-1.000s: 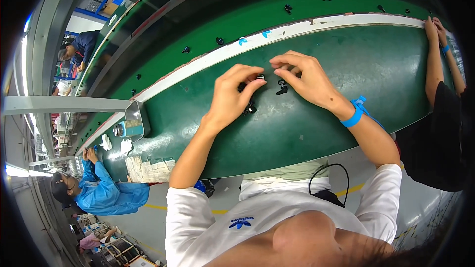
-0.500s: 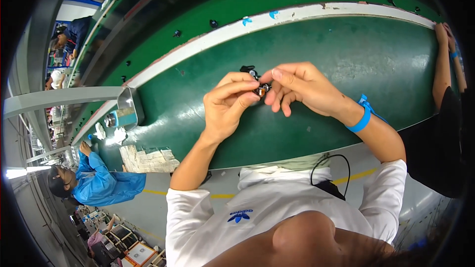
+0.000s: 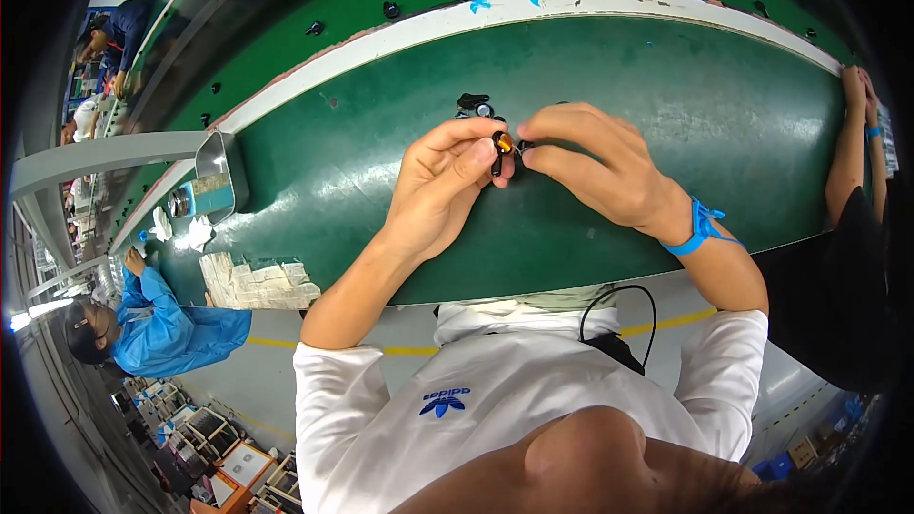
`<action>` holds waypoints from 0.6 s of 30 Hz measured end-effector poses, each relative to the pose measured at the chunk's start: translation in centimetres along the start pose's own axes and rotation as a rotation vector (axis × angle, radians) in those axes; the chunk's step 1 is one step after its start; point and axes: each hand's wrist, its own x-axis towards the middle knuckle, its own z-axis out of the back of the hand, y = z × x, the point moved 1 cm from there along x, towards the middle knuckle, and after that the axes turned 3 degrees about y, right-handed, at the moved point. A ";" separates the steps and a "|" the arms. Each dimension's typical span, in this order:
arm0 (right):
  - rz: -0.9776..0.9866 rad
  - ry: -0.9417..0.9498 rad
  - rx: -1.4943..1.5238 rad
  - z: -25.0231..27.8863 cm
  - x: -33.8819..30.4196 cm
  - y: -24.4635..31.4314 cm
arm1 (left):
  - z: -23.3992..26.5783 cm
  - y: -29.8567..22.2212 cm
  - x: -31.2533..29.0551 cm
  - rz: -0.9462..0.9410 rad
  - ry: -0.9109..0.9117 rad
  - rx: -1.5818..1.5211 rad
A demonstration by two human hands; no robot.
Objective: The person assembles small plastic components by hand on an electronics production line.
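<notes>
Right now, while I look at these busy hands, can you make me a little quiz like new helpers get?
1. Which wrist wears the blue band? A) left B) right C) both

2. True or false: small black pieces lie beyond the white strip of the table.

3. Fill in the colour: the left hand pinches a small black part with a shiny ____ patch.

Key: 1. B; 2. True; 3. orange-gold
</notes>
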 end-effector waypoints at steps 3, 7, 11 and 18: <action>0.022 -0.023 -0.055 -0.1 -0.1 0.1 | 0.0 0.1 -0.1 0.007 -0.024 0.020; -0.066 -0.088 0.040 -0.8 -0.1 0.5 | -0.3 0.1 -0.1 -0.088 -0.055 0.073; -0.349 -0.115 0.275 -1.0 -0.1 0.9 | -0.4 0.2 -0.3 -0.193 -0.054 0.175; -0.391 -0.125 0.378 -1.2 -0.3 1.0 | -0.7 -0.1 -0.5 -0.381 -0.023 0.555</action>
